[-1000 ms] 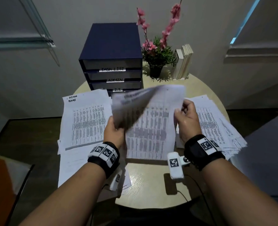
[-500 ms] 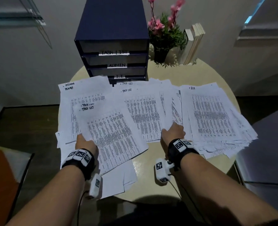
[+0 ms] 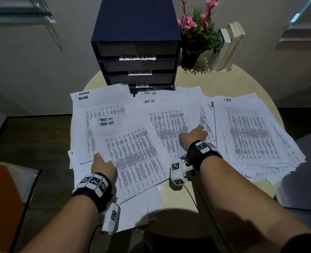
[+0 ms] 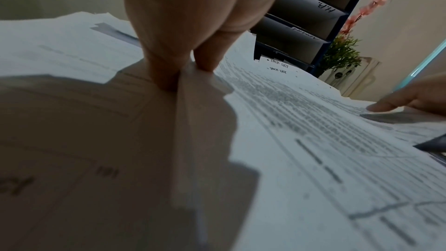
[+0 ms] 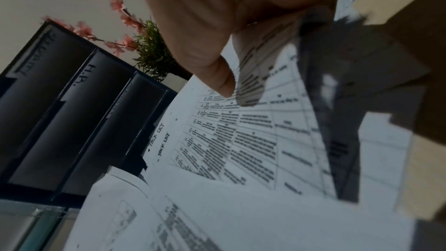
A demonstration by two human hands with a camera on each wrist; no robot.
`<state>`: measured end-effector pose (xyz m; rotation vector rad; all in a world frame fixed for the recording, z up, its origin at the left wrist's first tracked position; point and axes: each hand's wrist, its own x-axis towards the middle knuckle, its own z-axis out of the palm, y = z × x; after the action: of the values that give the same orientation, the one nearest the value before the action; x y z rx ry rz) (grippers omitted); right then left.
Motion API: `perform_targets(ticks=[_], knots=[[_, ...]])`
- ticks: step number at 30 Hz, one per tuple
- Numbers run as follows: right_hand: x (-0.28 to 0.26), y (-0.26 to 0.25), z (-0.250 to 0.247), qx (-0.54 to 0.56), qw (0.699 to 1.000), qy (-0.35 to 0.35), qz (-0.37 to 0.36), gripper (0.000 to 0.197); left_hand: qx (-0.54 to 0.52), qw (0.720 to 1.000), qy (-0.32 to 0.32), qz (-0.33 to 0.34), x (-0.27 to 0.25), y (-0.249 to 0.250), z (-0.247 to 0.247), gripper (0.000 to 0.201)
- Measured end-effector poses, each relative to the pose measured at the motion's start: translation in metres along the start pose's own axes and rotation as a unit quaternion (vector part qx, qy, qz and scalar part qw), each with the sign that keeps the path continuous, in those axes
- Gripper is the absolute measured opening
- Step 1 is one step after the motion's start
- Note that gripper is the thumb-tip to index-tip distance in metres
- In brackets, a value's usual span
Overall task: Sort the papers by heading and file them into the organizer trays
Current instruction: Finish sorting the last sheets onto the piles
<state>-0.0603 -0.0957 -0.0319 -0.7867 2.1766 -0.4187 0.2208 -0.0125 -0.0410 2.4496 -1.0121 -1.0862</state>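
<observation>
A dark blue organizer (image 3: 136, 24) stands at the table's back, its trays labelled TASK LIST, ADMIN and I.T. Paper piles fan out before it: an ADMIN pile (image 3: 100, 105) on the left, a TASK LIST pile (image 3: 167, 121) in the middle, an H.R. pile (image 3: 251, 134) on the right. A tilted TASK LIST sheaf (image 3: 132, 154) lies across the left and middle piles. My left hand (image 3: 103, 164) pinches that sheaf's left edge (image 4: 185, 75). My right hand (image 3: 194, 136) grips the right edge of the middle pile, where a sheet (image 5: 253, 75) curls up beside the thumb (image 5: 212, 68).
A potted plant with pink flowers (image 3: 198, 33) and upright books (image 3: 229, 46) stand right of the organizer. The round table (image 3: 178, 198) shows bare wood near me. An orange object (image 3: 1, 198) sits low left and a grey surface (image 3: 306, 170) at the right.
A second ago both hands held a sheaf up in the air. It now lies tilted on the left piles, and the right hand has gone to the middle pile's edge.
</observation>
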Motion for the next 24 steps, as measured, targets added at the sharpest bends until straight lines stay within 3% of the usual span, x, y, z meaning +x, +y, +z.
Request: perform_targets(ticks=[3, 6, 9, 12, 16, 20, 24], knots=[[0.000, -0.005, 0.009, 0.085, 0.996, -0.030, -0.018, 0.043, 0.000, 1.000, -0.004, -0.004, -0.001, 0.000, 0.000, 0.048], [-0.004, 0.000, 0.004, 0.037, 0.998, -0.002, -0.053, 0.016, -0.003, 1.000, -0.010, -0.007, -0.003, 0.001, -0.002, 0.049], [-0.013, 0.010, -0.007, 0.008, 0.991, 0.066, -0.115, 0.011, -0.024, 1.000, -0.008, -0.008, -0.001, 0.002, -0.003, 0.044], [-0.025, 0.019, -0.029, 0.026, 0.980, 0.099, -0.171, 0.016, -0.080, 0.997, 0.016, -0.003, -0.005, 0.007, -0.006, 0.016], [-0.036, 0.018, -0.079, 0.011, 0.962, 0.157, -0.225, 0.018, -0.217, 0.975, 0.047, 0.000, -0.023, 0.016, -0.009, 0.014], [-0.058, 0.009, -0.123, -0.011, 0.931, 0.204, -0.303, 0.008, -0.260, 0.965, -0.001, 0.020, -0.025, 0.019, -0.004, 0.060], [-0.073, 0.004, -0.139, 0.060, 0.924, 0.183, -0.332, 0.007, -0.257, 0.961, -0.065, 0.084, -0.023, 0.016, 0.004, 0.089]])
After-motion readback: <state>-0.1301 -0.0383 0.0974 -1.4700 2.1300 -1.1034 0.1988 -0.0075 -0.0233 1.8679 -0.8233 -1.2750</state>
